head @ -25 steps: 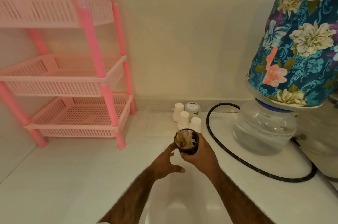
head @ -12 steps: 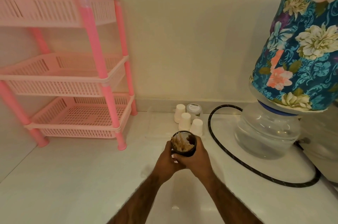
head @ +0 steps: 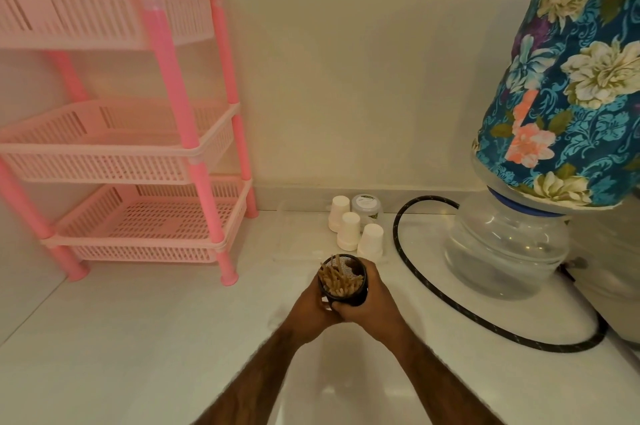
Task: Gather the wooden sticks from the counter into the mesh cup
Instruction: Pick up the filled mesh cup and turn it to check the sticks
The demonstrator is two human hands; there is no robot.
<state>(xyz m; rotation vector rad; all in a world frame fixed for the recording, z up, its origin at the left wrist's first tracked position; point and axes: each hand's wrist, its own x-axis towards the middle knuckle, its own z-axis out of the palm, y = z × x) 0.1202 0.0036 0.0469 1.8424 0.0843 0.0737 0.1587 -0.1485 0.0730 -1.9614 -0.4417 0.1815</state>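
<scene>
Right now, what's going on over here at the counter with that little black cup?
A person is holding a black mesh cup over the white counter, with the left hand and the right hand wrapped around its sides. A bundle of wooden sticks stands inside it, and no loose sticks show on the counter. Behind the cup are three upturned white paper cups and a small jar, with a pink rack to the left and a covered water bottle to the right.

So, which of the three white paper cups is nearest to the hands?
The front right white paper cup, just behind the mesh cup held by both hands. The other two stand further back, toward the wall.
</scene>
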